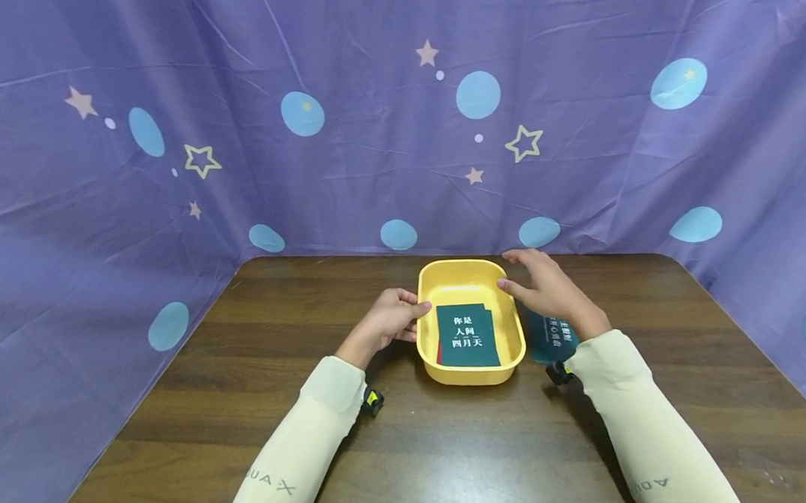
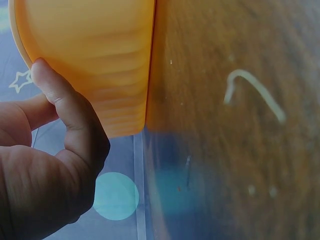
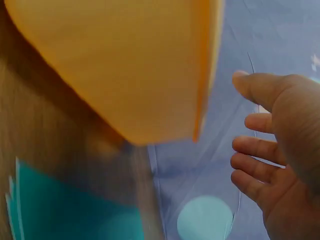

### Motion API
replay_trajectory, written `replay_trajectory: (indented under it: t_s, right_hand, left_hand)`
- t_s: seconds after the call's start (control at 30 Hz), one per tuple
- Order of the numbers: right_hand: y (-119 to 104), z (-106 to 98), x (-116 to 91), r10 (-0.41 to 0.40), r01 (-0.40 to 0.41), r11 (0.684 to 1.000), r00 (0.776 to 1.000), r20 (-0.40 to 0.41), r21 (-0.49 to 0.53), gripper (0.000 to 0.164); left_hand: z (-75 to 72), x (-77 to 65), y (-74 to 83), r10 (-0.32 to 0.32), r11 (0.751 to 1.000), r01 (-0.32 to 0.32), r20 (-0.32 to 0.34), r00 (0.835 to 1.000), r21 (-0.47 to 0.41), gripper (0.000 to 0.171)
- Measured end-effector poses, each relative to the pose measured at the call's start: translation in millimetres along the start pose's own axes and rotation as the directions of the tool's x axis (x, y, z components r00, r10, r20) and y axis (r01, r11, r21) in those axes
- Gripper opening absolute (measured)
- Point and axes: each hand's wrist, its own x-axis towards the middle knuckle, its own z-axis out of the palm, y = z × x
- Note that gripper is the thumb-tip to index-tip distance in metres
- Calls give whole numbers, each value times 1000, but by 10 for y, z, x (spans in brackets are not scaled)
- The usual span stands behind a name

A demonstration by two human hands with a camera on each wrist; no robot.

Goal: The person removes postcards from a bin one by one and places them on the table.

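Note:
A yellow plastic basin stands in the middle of the head view. Inside it lie dark green cards with white Chinese characters, a red edge peeking out beneath. My left hand grips the basin's left rim, its thumb over the edge; the left wrist view shows this hand against the yellow wall. Beside the right rim my right hand is spread, fingers extended. In the right wrist view, a gap separates this hand from the basin. More dark green cards lie under the right wrist.
The brown wooden table extends around the basin on all sides. Behind it hangs a purple curtain patterned with stars and blue dots, close to the table's far edge. Both forearms wear pale sleeves.

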Motion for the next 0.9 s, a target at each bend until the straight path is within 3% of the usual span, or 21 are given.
replay_trajectory:
  t_s: [0.2,0.47,0.73,0.9]
  right_hand:
    - [-195,126,80,-75,76,997,996,53,-17,65]
    - [-266,276,116,-129,128,992,985,110,17,66]
    - [-295,350,124,-69,71,997,973,219,-2,71]
    - [-307,391,130,-36,49,998,950,311,-36,82]
  left_hand:
    - [0,6,5,-2,1000,2,5,1000,-2,32]
    - [-8,16,-12,-7,1000,7,2,1000,-1,31]
    - [-1,5,-3,-8,1000,8,3,1000,-10,31]
    - [5,22,-13,-2,1000,2,2,1000,-10,30]
